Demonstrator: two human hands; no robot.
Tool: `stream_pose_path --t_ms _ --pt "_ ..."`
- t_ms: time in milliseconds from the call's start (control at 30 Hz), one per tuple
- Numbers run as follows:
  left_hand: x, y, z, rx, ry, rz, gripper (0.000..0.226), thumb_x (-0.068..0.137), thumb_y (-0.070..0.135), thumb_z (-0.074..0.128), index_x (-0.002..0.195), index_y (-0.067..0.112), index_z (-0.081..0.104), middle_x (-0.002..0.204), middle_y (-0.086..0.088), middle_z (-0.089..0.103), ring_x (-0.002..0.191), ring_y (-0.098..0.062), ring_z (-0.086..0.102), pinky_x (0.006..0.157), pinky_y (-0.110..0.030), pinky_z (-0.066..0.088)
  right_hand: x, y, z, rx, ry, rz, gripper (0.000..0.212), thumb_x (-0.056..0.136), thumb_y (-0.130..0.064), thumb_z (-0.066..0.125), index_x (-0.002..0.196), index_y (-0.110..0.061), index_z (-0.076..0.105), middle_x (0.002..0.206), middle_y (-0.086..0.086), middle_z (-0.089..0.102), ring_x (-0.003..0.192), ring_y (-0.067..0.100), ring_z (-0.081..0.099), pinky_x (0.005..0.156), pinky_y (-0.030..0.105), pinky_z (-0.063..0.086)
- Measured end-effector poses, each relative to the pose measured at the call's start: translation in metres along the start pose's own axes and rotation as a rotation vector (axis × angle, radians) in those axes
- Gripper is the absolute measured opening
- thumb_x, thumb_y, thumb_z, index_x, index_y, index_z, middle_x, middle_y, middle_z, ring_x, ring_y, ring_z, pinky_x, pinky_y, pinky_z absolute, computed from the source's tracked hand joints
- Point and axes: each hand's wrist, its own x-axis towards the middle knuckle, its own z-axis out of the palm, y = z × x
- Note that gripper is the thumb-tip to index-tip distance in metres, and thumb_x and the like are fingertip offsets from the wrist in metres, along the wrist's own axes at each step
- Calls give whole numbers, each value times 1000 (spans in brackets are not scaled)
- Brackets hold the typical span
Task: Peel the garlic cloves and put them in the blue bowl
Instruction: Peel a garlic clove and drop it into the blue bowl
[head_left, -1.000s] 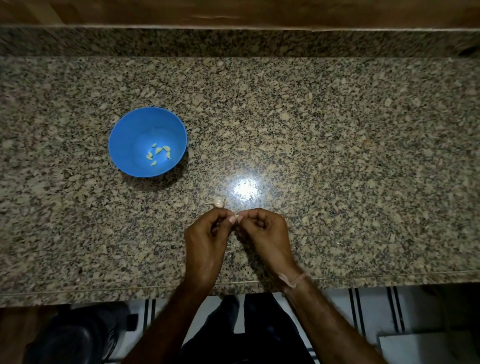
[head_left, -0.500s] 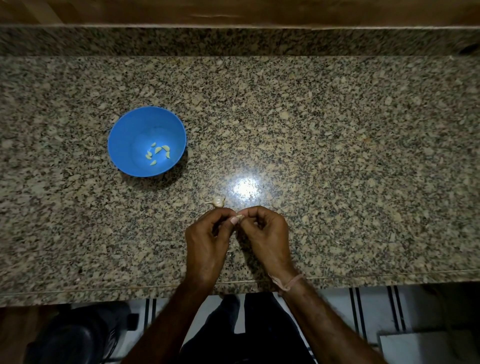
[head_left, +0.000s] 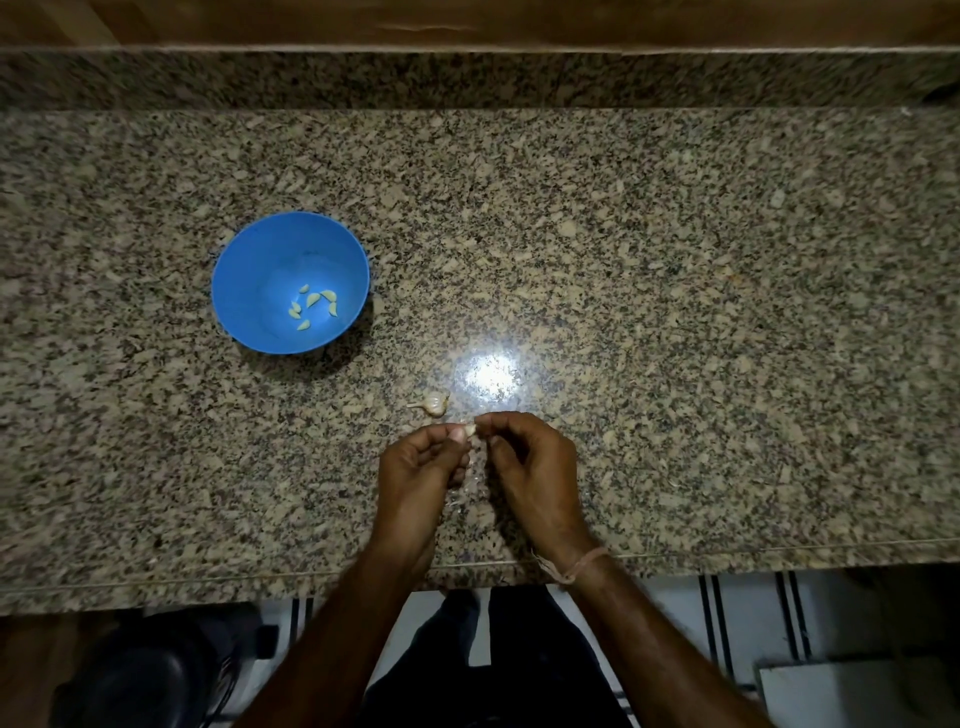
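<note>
A blue bowl (head_left: 244, 260) stands on the granite counter at the left, with several pale peeled garlic cloves (head_left: 313, 299) lying at its bottom. A small remnant of the garlic bulb (head_left: 434, 402) lies on the counter just beyond my hands. My left hand (head_left: 421, 467) pinches a garlic clove (head_left: 470, 429) between thumb and fingertips. My right hand (head_left: 535, 467) is close beside it, fingers curled, its fingertips at the clove's skin. Thin scraps of skin (head_left: 460, 493) lie on the counter under my hands.
The speckled granite counter (head_left: 675, 312) runs wide to the right, with a bright light reflection near the bulb. A raised granite backsplash (head_left: 467, 78) lines the far side. The counter's front edge (head_left: 727, 551) is just behind my wrists.
My two hands have drawn slightly apart, and the clove now shows at my left fingertips. The bowl and the bulb remnant have not moved.
</note>
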Motion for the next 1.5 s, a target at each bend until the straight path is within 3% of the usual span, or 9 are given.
stream_pose_path --t_ms 167,333,500,667,767,933,1133,1300,1500 --pt "6 -2 -6 309 54 179 9 98 22 71 95 18 78 84 0 78 80 -17 73 78 -37 58 2 -6 -7 85 -40 -63 18 99 -6 70 113 -12 79 107 -5 78 105 11 73 93 30 59" --pt "3 5 -3 440 83 261 9 97 14 70 94 18 77 84 6 77 81 -8 73 74 -27 56 4 -9 -7 130 -89 6 8 94 -6 75 99 -11 79 94 -4 79 93 11 75 83 23 58" --pt "0 8 -6 571 84 375 13 95 5 68 90 15 75 81 8 74 77 -1 70 69 -16 55 4 -6 -8 145 -141 53 5 92 -11 78 96 -13 79 92 -2 79 91 16 74 82 29 60" --pt "3 9 -6 463 50 280 18 96 6 67 91 19 77 85 7 78 83 -8 74 76 -26 59 3 -8 -6 321 -154 146 14 94 -9 76 106 -15 79 96 4 79 93 30 72 85 41 60" --pt "5 10 -7 428 14 237 17 97 7 66 93 19 78 87 6 79 84 -10 74 77 -27 59 1 -9 -6 425 -167 196 17 95 -5 73 111 -10 79 96 6 79 88 25 68 81 38 57" --pt "2 10 -3 557 40 244 12 102 17 61 102 18 73 87 7 74 80 -4 68 69 -22 50 2 -7 -5 316 -186 64 19 96 -4 72 113 -10 79 109 0 80 108 19 74 98 36 58" --pt "2 8 -2 800 38 363 12 105 19 53 100 17 64 89 4 66 81 -14 61 67 -35 46 2 -2 -4 361 -150 122 11 94 -5 74 103 -10 79 100 12 78 98 31 73 93 48 60" --pt "1 10 -2 671 100 366 11 101 19 62 96 26 70 88 13 71 82 -1 65 75 -34 55 1 -3 -1 597 -83 347 9 93 1 73 100 -4 74 92 15 76 86 23 69 80 36 57" --pt "-5 10 -2 572 76 403 11 93 18 74 100 26 75 92 11 74 85 -9 69 76 -37 59 6 -9 -6 687 -70 435 11 92 0 73 103 0 73 93 15 79 88 22 75 80 28 62"
